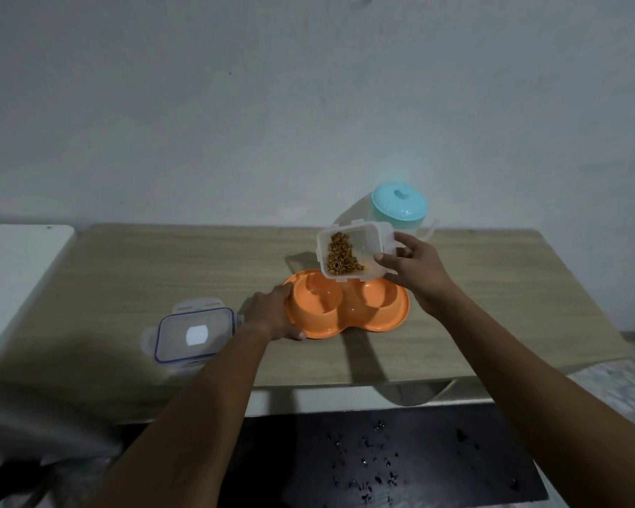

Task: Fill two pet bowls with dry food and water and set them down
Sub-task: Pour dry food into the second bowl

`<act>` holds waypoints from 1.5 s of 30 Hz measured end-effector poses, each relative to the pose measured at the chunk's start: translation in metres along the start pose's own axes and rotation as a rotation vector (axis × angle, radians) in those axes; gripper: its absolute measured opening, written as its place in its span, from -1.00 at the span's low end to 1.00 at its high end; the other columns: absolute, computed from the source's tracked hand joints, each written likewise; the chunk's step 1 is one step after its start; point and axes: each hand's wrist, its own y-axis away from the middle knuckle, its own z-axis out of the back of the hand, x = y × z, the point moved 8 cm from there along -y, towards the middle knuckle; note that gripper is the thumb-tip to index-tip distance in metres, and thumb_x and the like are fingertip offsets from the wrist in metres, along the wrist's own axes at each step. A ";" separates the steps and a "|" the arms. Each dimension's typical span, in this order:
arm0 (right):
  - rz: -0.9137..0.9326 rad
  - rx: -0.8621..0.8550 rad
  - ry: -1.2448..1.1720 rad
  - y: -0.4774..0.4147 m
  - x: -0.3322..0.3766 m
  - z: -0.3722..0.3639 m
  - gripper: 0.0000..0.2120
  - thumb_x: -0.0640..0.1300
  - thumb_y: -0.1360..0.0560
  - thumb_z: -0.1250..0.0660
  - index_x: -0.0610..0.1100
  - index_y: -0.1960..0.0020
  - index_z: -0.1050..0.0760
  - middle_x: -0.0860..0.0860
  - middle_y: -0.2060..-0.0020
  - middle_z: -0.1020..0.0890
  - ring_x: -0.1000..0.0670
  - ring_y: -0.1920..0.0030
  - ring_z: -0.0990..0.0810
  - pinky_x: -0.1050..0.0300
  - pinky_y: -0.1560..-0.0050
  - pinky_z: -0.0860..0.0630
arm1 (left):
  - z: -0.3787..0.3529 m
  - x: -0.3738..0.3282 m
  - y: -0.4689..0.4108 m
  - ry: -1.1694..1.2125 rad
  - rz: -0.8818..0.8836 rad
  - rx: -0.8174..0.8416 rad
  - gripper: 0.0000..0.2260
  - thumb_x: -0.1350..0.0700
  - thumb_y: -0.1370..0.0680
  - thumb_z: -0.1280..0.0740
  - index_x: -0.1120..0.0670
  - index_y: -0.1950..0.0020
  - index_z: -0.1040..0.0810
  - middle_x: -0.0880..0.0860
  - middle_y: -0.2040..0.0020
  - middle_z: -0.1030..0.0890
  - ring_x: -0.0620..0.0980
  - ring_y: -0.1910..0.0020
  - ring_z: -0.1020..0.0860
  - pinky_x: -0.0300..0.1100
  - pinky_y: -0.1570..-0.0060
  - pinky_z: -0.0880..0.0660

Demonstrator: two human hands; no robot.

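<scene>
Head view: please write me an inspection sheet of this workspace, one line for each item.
Surface: wooden table, dry, nothing spilled.
Job's things: orange double bowl, both cups empty; clear food container tilted above it, kibble still inside; lidded teal jug at the back.
Clutter: container lid lying flat, left of the bowl.
Grips: left hand holds the bowl rim; right hand holds the container.
Cables: nothing seen.
Surroundings: plain wall; dark speckled mat on the floor.

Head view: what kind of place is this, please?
Probably a plain room at home, used as a pet-feeding spot: a wooden table against a bare grey wall, an orange double pet bowl, and a lidded water jug.
</scene>
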 end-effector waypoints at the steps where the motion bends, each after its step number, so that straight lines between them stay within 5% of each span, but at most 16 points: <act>1: 0.020 -0.013 0.040 0.000 -0.001 -0.001 -0.36 -0.32 -0.48 -0.49 -0.16 -0.50 -0.38 -0.13 -0.08 -0.61 -0.13 -0.03 -0.69 -0.05 0.01 -0.68 | 0.000 0.000 -0.001 -0.001 -0.003 0.002 -0.02 -0.09 -0.22 -0.63 -0.05 -0.54 -0.23 0.04 -0.40 -0.47 0.20 -0.36 -0.36 -0.03 -0.27 -0.34; 5: 0.127 -0.041 0.227 0.002 0.002 -0.010 -0.33 -0.20 -0.43 -0.56 -0.05 -0.48 -0.42 -0.05 -0.12 -0.57 -0.15 -0.16 -0.63 -0.17 -0.16 -0.64 | 0.001 0.001 -0.002 -0.014 -0.017 0.004 0.01 -0.12 -0.20 -0.63 -0.07 -0.55 -0.21 0.03 -0.40 -0.47 0.22 -0.36 -0.38 -0.02 -0.30 -0.36; 14: 0.161 -0.047 0.333 0.011 0.001 -0.018 -0.30 -0.18 -0.42 -0.58 -0.02 -0.50 -0.40 -0.08 -0.22 -0.55 -0.12 -0.15 -0.63 -0.17 -0.14 -0.65 | 0.000 0.001 -0.005 -0.024 -0.036 0.024 0.00 -0.10 -0.19 -0.63 -0.06 -0.54 -0.23 0.02 -0.38 -0.48 0.17 -0.33 -0.44 0.00 -0.29 -0.40; 36: 0.186 -0.023 0.331 0.010 -0.007 -0.016 -0.33 -0.21 -0.40 -0.59 -0.01 -0.44 -0.44 -0.08 -0.22 -0.56 -0.14 -0.21 -0.59 -0.08 -0.11 -0.65 | -0.001 0.002 -0.005 0.004 -0.018 0.017 -0.04 -0.09 -0.18 -0.64 -0.06 -0.49 -0.27 0.01 -0.36 -0.50 0.12 -0.31 -0.47 0.01 -0.26 -0.42; 45: 0.162 -0.022 0.316 0.011 -0.012 -0.017 -0.33 -0.22 -0.39 -0.59 -0.01 -0.43 -0.44 -0.10 -0.24 -0.56 -0.16 -0.22 -0.59 -0.21 -0.16 -0.64 | -0.002 0.001 -0.005 0.020 -0.024 0.016 -0.07 -0.06 -0.21 -0.64 -0.02 -0.49 -0.29 0.02 -0.34 -0.50 0.12 -0.31 -0.46 -0.03 -0.21 -0.40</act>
